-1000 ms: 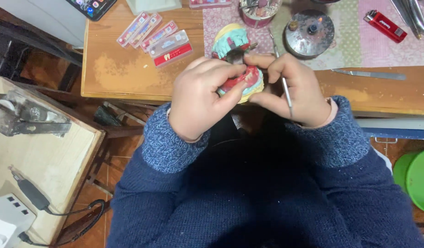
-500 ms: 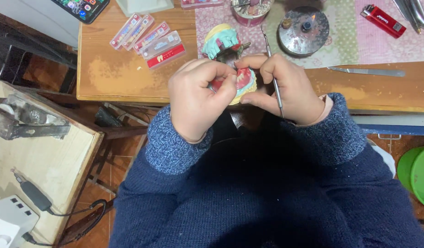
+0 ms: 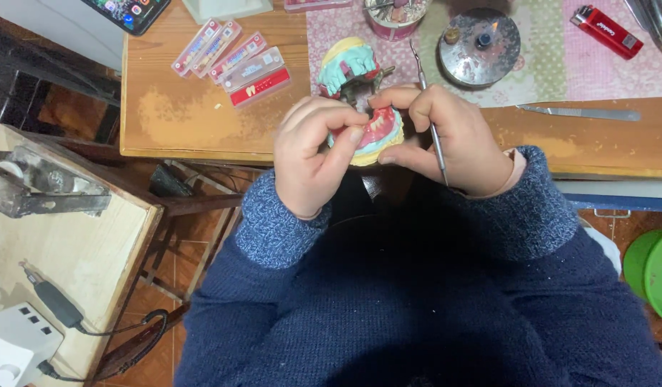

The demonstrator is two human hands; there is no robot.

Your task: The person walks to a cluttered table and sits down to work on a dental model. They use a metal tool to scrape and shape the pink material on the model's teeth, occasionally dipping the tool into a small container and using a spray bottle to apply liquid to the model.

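Two hands meet over the near edge of a wooden workbench (image 3: 202, 129), both closed around a dental model (image 3: 377, 136), a pale cast with red wax gums and a turquoise layer. It sits just in front of the person's chest, above the bench edge, with a second turquoise and cream cast on a metal frame (image 3: 345, 64) right behind it on the bench. The left hand (image 3: 313, 154) curls round the model from its left side, thumb and forefinger pressed against the red wax. The right hand (image 3: 453, 140) grips the model from the other side with thumb and forefinger, and it also holds a thin metal hand instrument (image 3: 428, 107) tucked along the fingers, its fine tip pointing away from the person toward the back of the bench. Whether the instrument tip touches anything cannot be told. Both forearms wear dark blue knitted sleeves (image 3: 274, 229). On the bench to the left of the casts lie several flat clear cases of artificial teeth (image 3: 231, 57), one of them red. To the right of the casts stands a round metal burner (image 3: 479, 46) with a small flame, and beyond it a red lighter (image 3: 607, 32). A flat metal blade (image 3: 578, 112) lies near the right hand on the wood. On a lower side table at the left rests a dark handpiece with a cable (image 3: 55, 304).
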